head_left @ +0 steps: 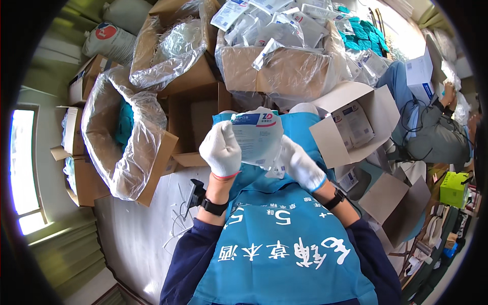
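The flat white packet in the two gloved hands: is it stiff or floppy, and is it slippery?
The white packet is probably floppy and light: it curves between the left hand and the right hand. Its glossy film looks slippery, though the knit gloves likely help grip.

Daylight scene, bright overall; light enters from a blown-out rectangular window [23,168] at the left edge and another overexposed patch at the top right. Glare sits on the crinkled clear plastic liners of the brown cardboard boxes [127,137]. Fisheye bending curves straight lines toward a black circular rim; centre sharp, periphery soft, shadows faint
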{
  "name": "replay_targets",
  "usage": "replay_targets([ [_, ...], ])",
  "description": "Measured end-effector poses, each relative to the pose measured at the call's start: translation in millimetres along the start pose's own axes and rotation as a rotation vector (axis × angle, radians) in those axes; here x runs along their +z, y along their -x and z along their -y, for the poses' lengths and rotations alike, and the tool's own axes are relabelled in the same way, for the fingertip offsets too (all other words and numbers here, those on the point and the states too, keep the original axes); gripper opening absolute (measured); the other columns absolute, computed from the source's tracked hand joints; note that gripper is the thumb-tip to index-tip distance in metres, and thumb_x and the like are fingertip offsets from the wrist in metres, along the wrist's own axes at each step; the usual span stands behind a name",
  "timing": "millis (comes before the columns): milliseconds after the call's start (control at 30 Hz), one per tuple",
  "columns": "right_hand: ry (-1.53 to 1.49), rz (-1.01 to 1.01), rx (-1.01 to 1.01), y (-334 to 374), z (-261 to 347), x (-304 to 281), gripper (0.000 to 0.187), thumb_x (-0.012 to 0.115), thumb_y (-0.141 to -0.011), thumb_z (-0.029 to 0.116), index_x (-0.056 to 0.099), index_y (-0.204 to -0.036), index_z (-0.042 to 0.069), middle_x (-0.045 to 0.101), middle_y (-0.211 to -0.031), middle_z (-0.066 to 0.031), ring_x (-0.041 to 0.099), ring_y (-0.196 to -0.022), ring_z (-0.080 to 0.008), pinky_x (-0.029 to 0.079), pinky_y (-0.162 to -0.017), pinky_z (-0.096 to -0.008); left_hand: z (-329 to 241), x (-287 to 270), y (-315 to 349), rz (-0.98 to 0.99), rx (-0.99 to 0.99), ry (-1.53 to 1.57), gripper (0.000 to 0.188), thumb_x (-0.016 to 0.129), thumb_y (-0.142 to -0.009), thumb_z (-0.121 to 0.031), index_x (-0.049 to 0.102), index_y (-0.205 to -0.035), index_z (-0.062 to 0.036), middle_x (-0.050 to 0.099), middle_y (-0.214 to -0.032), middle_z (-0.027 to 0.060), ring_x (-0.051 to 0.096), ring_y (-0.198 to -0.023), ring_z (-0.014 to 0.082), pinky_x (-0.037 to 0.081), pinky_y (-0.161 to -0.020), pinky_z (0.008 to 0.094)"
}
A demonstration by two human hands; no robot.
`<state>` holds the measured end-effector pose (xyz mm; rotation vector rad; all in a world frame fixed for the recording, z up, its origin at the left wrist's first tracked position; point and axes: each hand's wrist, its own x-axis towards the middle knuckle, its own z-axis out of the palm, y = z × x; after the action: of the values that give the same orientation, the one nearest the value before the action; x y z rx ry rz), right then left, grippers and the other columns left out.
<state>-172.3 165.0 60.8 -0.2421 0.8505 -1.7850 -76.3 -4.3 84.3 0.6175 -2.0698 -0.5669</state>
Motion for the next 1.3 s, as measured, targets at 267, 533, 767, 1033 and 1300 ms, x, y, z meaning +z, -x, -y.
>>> replay_targets([
  [267,1.152,-0.192,-0.441,-2.1,8.4,-26.6,0.026,0.063,-0.085,0.0,0.067,-0.109,0.006,0.068,-0.089,-0.0088,0.066,-0.077,-0.0189,0.052,-0.069,-0.0306,-3.1,-6.7,-14.8,0.174,-0.653,0.634,0.026,0.055,-0.105,-0.021,0.069,-0.097,-0.0005,0.067,-0.085,0.002,0.056,-0.074,0.0083,0.045,-0.068,0.0224],
  [533,1.78,-0.164,-0.621,-9.5,43.0,-15.7,0.013,0.071,-0.08,0.01,0.068,-0.092,0.01,0.063,-0.082,-0.0082,0.066,-0.076,-0.0296,0.053,-0.064,-0.0385,-18.7,-14.4,-46.8,0.702,0.125,0.352,0.024,0.082,-0.076,-0.008,0.074,-0.099,-0.0062,0.071,-0.096,0.0115,0.068,-0.088,0.0288,0.054,-0.079,0.0363],
  [767,1.792,-0.148,-0.602,-16.3,47.7,-27.7,0.026,0.064,-0.083,0.004,0.068,-0.108,0.008,0.069,-0.092,-0.0141,0.069,-0.083,-0.0344,0.056,-0.071,-0.041,10.8,-13.9,-36.1,0.115,0.209,0.142,0.018,0.079,-0.078,-0.002,0.073,-0.095,-0.0044,0.07,-0.103,0.0111,0.067,-0.092,0.0255,0.054,-0.08,0.0368],
  [1033,2.118,-0.881,-0.592,-99.1,120.9,-128.2,0.026,0.06,-0.089,0.018,0.065,-0.112,0.005,0.068,-0.09,-0.0165,0.067,-0.074,-0.0338,0.055,-0.066,-0.0443,49.5,-65.4,-23.9,-0.12,-0.307,0.248,0.01,0.073,-0.088,-0.001,0.069,-0.095,0.0041,0.065,-0.093,0.0098,0.061,-0.074,0.0144,0.049,-0.063,0.0258],
  [1300,2.401,-0.571,-0.332,-262.8,165.1,-129.2,0.029,0.06,-0.094,0.034,0.059,-0.113,0.012,0.061,-0.121,-0.0144,0.059,-0.113,-0.0356,0.048,-0.091,-0.0539,48.5,-47.2,0.3,-0.033,-0.676,0.426,0.007,0.071,-0.089,0.0,0.068,-0.089,0.0059,0.063,-0.081,0.0041,0.057,-0.069,0.0085,0.044,-0.06,0.0232],
])
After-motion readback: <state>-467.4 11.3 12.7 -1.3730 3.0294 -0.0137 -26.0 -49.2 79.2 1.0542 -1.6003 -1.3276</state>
